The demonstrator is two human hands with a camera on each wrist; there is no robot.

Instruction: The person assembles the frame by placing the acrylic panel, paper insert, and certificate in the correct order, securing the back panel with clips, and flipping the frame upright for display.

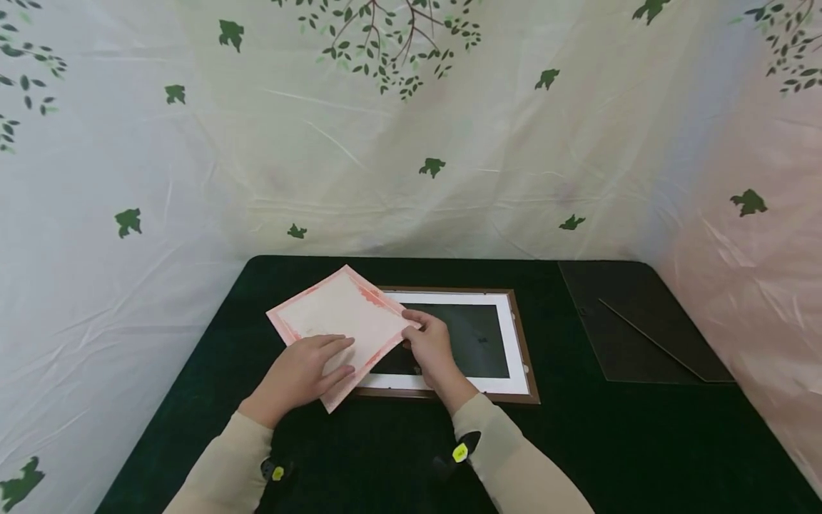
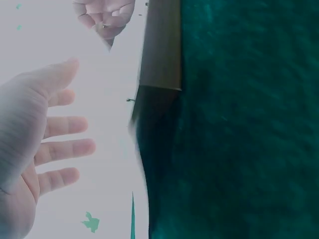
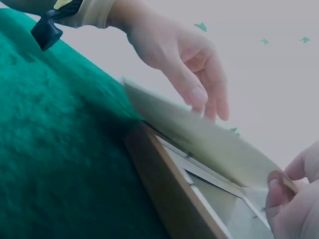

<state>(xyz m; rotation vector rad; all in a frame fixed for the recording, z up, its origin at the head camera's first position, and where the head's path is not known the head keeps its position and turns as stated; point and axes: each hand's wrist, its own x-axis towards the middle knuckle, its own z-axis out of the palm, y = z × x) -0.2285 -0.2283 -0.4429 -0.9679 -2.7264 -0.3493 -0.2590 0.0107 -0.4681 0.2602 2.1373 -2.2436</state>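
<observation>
The pink-bordered paper sheet (image 1: 349,318) slants in front of the person, between the two hands and over the left part of a brown picture frame (image 1: 524,357), with one corner pointing away, one toward the person, and its left corner out past the frame over the dark green tabletop (image 1: 629,442). The relation that counts most seems to be this mismatch of angle: the frame's long axis runs left to right, while the sheet sits diagonally across it; foreshortening leaves the sheet's own long axis uncertain. The right hand (image 1: 432,350) pinches the sheet's right corner between thumb and fingers, directly above the frame, so it is the nearer hand to the frame's middle. The left hand (image 1: 302,371) lies over the sheet's near left side, fingers extended and spread; how firmly they press cannot be told. In the right wrist view the sheet tilts up from the frame, with a gap between them toward the right hand. Inside the frame, a white mat (image 1: 510,339) borders a dark rectangular panel (image 1: 478,350), partly covered by the sheet. Well apart to the right lies a dark backing board (image 1: 642,307).
</observation>
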